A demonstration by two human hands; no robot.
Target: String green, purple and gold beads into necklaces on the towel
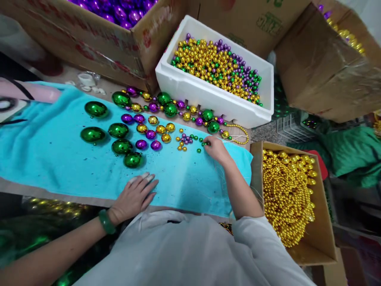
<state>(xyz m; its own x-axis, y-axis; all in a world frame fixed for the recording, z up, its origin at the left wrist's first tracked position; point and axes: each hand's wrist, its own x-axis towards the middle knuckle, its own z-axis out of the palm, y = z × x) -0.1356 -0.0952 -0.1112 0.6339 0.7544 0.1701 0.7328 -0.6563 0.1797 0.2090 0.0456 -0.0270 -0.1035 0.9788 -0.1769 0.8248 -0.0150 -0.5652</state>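
Note:
My left hand [137,194] lies flat on the blue cloth [184,186], fingers stretched out, with white wraps on some fingertips. It holds nothing. On the right of the cloth, the fingertips of my right hand [214,148] pinch at a small green bead [204,143]. Beside them sit loose small beads: green, purple beads [185,138] and gold beads [180,148]. Farther left are several large green oval beads [118,130], with purple oval beads [141,144] and gold oval beads [161,129] between. Behind them lies a strung bead necklace [186,116], its gold bead end [242,129] looped at the right.
A white foam box [214,97] of mixed beads stands behind the cloth. Cardboard boxes flank it, one with purple balls [119,14]. At my right is an open carton [323,230] of gold bead strands [287,194]. Thin thread [222,174] trails near my right forearm.

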